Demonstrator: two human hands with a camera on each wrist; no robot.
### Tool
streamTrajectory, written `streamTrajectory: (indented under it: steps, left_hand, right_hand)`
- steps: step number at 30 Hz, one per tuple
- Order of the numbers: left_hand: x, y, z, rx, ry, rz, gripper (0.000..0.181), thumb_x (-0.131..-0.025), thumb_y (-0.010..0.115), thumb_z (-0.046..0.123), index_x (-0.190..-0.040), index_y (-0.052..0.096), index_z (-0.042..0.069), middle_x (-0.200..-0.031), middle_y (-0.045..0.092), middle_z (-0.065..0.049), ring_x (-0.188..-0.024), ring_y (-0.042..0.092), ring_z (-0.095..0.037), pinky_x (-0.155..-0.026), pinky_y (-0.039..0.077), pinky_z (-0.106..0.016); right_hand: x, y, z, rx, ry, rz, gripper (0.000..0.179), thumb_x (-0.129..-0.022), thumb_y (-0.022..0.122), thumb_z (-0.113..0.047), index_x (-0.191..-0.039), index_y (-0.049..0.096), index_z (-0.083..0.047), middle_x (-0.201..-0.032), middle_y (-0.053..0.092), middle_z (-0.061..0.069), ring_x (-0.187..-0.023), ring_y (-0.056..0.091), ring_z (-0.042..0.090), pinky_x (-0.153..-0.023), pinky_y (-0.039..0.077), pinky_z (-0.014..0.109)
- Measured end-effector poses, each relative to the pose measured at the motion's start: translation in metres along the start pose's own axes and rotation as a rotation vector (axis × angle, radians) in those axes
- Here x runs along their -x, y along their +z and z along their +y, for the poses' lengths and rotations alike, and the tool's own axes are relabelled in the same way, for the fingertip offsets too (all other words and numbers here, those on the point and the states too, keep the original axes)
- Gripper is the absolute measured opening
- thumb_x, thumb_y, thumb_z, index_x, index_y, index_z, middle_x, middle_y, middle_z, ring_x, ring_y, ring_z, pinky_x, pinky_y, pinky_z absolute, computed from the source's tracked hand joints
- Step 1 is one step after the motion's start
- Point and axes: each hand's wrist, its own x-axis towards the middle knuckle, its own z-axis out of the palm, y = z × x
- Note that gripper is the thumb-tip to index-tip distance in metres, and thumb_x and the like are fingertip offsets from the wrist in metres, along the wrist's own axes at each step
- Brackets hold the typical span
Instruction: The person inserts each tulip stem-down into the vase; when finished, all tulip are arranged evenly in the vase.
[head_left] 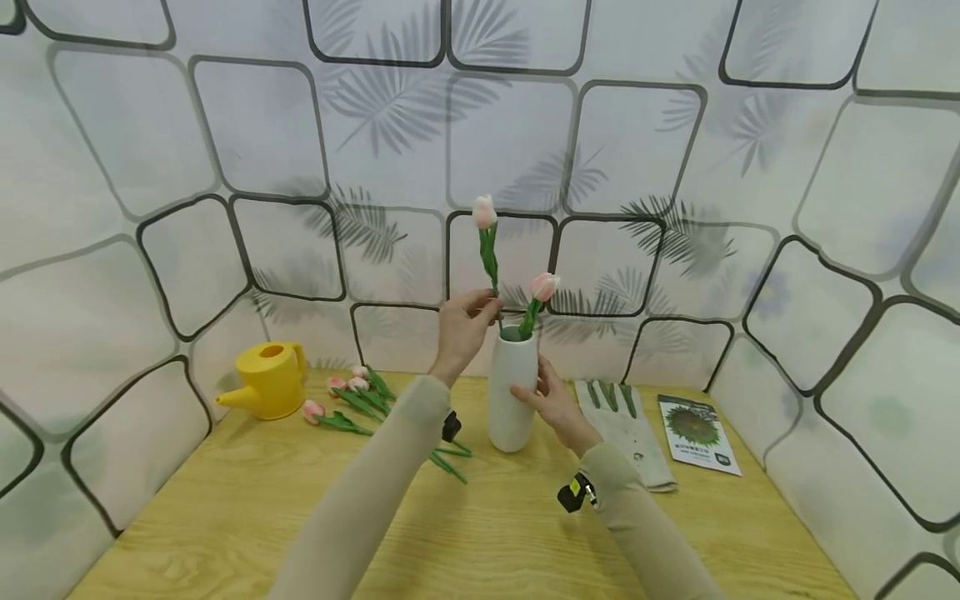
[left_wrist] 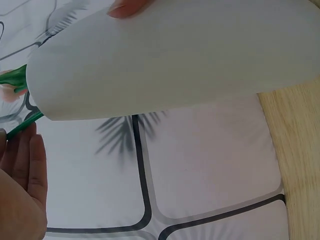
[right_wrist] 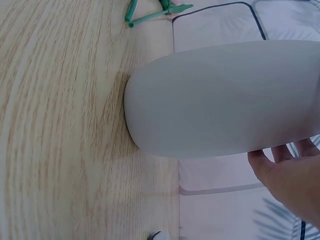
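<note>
A tall white vase (head_left: 512,396) stands upright on the wooden table. My left hand (head_left: 462,332) pinches the green stem of a pale pink tulip (head_left: 485,213), held upright with its lower end at the vase mouth. In the left wrist view that stem (left_wrist: 25,125) runs from the fingers to the vase rim. Another pink tulip (head_left: 544,287) leans to the right inside the vase. My right hand (head_left: 558,406) holds the vase's right side, thumb across the front; the right wrist view shows its fingers (right_wrist: 260,162) against the vase wall.
Several pink tulips (head_left: 358,398) lie left of the vase, stems toward the middle. A yellow watering can (head_left: 272,383) stands at the back left. To the right lie white-and-green gloves (head_left: 626,429) and a seed packet (head_left: 697,433). A patterned curtain (head_left: 397,258) hangs behind the table.
</note>
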Motion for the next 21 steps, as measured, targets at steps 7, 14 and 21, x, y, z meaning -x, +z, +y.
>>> streamTrajectory:
  steps: [7, 14, 21]
  left_hand:
    - [0.006, 0.005, -0.006, -0.147, 0.002, -0.056, 0.019, -0.09, 0.073, 0.017, -0.105, 0.076, 0.006, -0.092, 0.076, -0.009, -0.08, 0.071, -0.018, -0.071, 0.058, -0.028]
    - [0.011, 0.009, -0.008, -0.249, -0.037, -0.101, 0.019, -0.09, 0.073, 0.025, -0.102, 0.077, 0.01, -0.089, 0.075, -0.003, -0.078, 0.065, -0.014, -0.06, 0.052, -0.022]
    - [0.014, 0.012, -0.01, -0.21, -0.09, -0.13, 0.021, -0.091, 0.072, 0.024, -0.106, 0.076, 0.01, -0.093, 0.074, -0.002, -0.082, 0.063, -0.014, -0.062, 0.053, -0.024]
  right_hand:
    - [-0.007, -0.002, 0.01, 0.0, -0.001, -0.003, 0.085, -0.096, 0.065, -0.023, -0.159, 0.007, -0.02, -0.162, 0.019, 0.015, -0.147, 0.024, 0.038, -0.118, 0.026, 0.061]
    - [-0.022, -0.003, 0.03, -0.008, -0.029, 0.021, 0.084, -0.095, 0.067, -0.028, -0.158, 0.012, -0.028, -0.161, 0.023, 0.01, -0.147, 0.027, 0.035, -0.118, 0.027, 0.06]
    - [-0.021, -0.004, 0.031, 0.001, -0.029, 0.033, 0.085, -0.093, 0.068, -0.033, -0.157, 0.013, -0.031, -0.161, 0.024, 0.008, -0.147, 0.027, 0.033, -0.117, 0.027, 0.06]
